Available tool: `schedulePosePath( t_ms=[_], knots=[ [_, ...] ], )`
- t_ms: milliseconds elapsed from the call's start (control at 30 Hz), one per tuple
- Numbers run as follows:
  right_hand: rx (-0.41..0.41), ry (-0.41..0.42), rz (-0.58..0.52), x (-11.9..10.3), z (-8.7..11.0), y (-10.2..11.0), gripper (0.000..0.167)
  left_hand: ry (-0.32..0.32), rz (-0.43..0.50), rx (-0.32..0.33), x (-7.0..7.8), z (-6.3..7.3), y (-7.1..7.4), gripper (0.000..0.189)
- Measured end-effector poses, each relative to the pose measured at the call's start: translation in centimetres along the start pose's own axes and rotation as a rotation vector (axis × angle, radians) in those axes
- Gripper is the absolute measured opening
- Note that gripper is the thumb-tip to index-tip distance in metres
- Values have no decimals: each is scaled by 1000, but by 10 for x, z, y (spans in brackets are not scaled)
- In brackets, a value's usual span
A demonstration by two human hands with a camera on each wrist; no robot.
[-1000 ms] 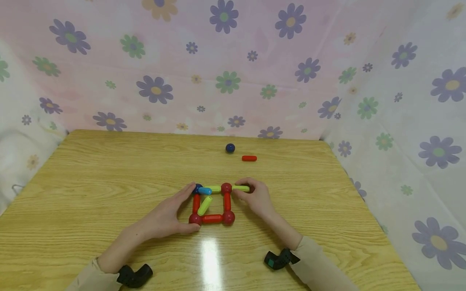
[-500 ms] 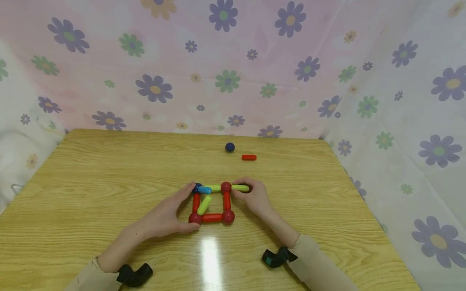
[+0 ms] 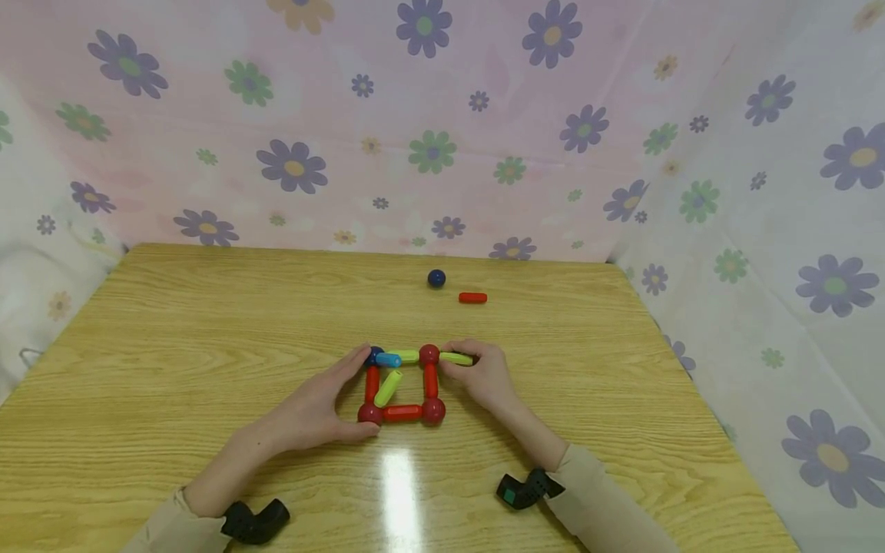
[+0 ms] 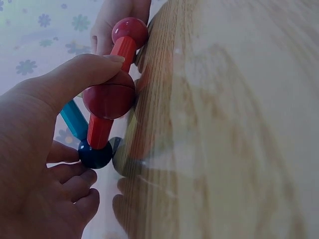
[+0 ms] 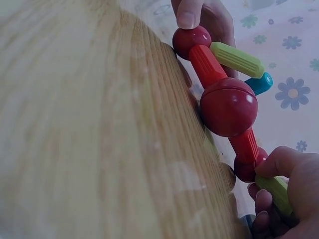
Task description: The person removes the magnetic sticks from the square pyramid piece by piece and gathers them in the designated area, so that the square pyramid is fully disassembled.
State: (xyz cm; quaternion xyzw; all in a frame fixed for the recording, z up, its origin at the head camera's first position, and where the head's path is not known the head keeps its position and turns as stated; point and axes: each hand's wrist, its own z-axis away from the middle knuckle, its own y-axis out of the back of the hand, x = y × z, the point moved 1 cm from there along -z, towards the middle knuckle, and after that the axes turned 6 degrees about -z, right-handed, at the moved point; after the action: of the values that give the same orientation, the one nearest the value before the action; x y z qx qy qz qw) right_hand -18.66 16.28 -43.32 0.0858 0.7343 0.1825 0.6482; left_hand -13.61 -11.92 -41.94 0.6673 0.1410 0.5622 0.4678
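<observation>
A square of balls and rods, apparently a magnetic building toy, lies on the table between my hands. Its corners are a dark blue ball (image 3: pixel 376 355) at far left and red balls elsewhere. Red rods (image 3: pixel 402 412) form three sides, a yellow-green rod (image 3: pixel 408 357) the far one. From the left corners rise a light blue rod (image 3: pixel 389 360) and another yellow-green rod (image 5: pixel 237 59). My left hand (image 3: pixel 311 407) grips the left side, thumb on the near red ball (image 4: pixel 109 97), fingers at the blue ball. My right hand (image 3: pixel 487 376) pinches a yellow-green rod (image 5: pixel 275 191) at the far right red ball (image 3: pixel 429 354).
Beyond the square, a loose dark blue ball (image 3: pixel 436 278) and a loose red rod (image 3: pixel 473 298) lie on the wooden table (image 3: pixel 207 322). Flowered cloth (image 3: pixel 387 153) hangs behind the table and along its sides.
Both hands keep their grip and the square stays in place. The head view has tipped very slightly, so the scene sits a little higher in it.
</observation>
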Motion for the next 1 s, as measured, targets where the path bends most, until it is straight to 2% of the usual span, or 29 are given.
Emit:
schedulePosePath(
  t_ms=[400,733,1000],
  knots=[
    [14,-49,-99,-2,0,1,15,5,-4,-11,1,1,0,114],
    [45,-90,-135,-1,-1,1,15,2,-10,-7,2,1,1,113],
    [60,-83,-166,-2,-1,2,15,-1,-19,-4,2,1,0,113]
  ],
)
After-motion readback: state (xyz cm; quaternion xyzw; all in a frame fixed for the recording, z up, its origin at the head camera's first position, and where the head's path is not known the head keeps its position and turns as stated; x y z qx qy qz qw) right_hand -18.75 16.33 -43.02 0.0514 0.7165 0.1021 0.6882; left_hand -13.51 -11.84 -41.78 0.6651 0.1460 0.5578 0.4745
